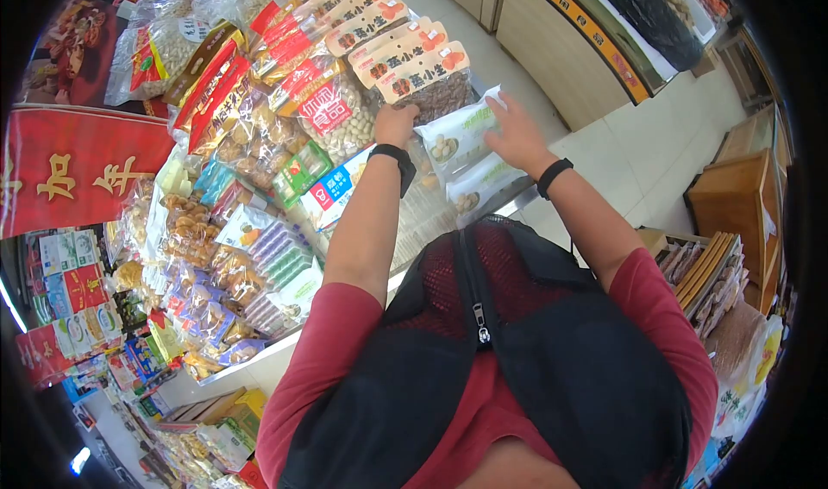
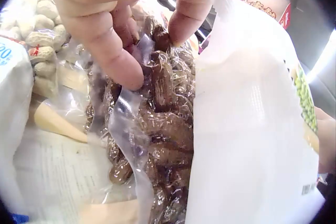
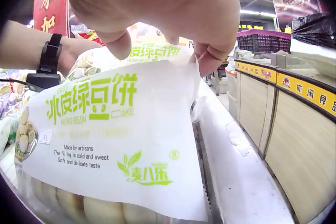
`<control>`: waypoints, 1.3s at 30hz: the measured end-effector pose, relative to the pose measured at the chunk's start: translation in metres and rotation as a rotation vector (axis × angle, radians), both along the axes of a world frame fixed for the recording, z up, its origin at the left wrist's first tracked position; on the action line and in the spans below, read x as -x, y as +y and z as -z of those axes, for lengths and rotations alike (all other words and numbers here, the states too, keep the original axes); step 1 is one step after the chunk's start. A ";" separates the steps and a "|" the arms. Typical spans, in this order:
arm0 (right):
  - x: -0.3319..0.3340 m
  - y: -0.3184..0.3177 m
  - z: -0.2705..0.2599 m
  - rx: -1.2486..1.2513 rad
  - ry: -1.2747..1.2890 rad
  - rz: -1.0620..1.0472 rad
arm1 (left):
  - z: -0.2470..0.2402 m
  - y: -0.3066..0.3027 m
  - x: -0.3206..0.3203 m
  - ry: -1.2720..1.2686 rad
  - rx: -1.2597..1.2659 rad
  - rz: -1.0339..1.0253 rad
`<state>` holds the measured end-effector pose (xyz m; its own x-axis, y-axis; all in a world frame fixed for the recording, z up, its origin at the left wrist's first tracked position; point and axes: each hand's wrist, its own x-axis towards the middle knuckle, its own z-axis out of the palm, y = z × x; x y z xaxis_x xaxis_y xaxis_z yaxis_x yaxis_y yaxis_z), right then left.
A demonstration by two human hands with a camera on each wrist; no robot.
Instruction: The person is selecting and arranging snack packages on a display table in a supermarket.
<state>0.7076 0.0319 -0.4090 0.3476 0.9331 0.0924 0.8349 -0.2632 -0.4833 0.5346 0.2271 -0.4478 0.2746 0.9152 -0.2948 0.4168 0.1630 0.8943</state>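
My left hand (image 1: 395, 127) reaches in among the snack bags. In the left wrist view its thumb and fingers pinch a clear plastic bag of brown snacks (image 2: 170, 129), each piece dark and glossy. Close to its right stands a white pack (image 2: 247, 113). My right hand (image 1: 517, 134) grips the right-hand edge of the farther mung bean cake pack (image 1: 457, 140), white with green lettering. A second mung bean cake pack (image 3: 105, 129) leans in front of it, pale round cakes showing along its bottom.
Bags with cardboard headers (image 1: 427, 71) stand in a row beyond my hands. Bagged peanuts (image 1: 336, 114) and a blue-and-white box (image 1: 335, 197) lie to the left. The display's metal edge (image 3: 231, 155) runs along the right, with a wood-panelled counter (image 1: 573, 36) across the aisle.
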 end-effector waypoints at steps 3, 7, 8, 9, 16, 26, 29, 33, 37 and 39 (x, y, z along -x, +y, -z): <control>-0.001 -0.001 -0.005 -0.033 0.040 -0.010 | 0.002 -0.003 -0.002 0.076 -0.051 -0.058; -0.007 0.000 -0.004 -0.133 0.107 -0.031 | 0.016 0.006 0.001 0.003 -0.050 -0.159; -0.006 0.000 -0.002 -0.130 0.113 -0.021 | 0.019 0.010 0.002 0.009 -0.048 -0.149; -0.006 0.001 0.000 -0.151 0.114 0.051 | 0.022 0.016 0.002 -0.016 -0.115 -0.157; -0.003 0.016 0.010 0.039 0.166 0.167 | -0.008 0.024 -0.004 0.020 -0.213 -0.013; -0.007 -0.001 0.022 0.106 0.103 0.152 | -0.033 -0.034 0.017 0.229 -0.429 0.141; -0.004 -0.001 0.018 0.058 0.059 0.070 | -0.031 -0.055 0.024 0.310 -0.586 0.438; -0.005 -0.011 0.017 0.050 0.091 0.027 | -0.022 -0.059 0.030 0.237 -0.501 0.454; -0.007 -0.034 0.033 -0.078 0.042 -0.017 | -0.017 -0.065 0.032 0.229 -0.517 0.424; -0.007 -0.035 0.035 -0.048 0.032 -0.033 | -0.011 -0.065 0.033 0.227 -0.514 0.413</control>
<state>0.7144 -0.0028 -0.4437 0.3203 0.9388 0.1266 0.8266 -0.2117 -0.5215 0.5011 0.1621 -0.4366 0.6132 0.7879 0.0569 0.5392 -0.4701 0.6988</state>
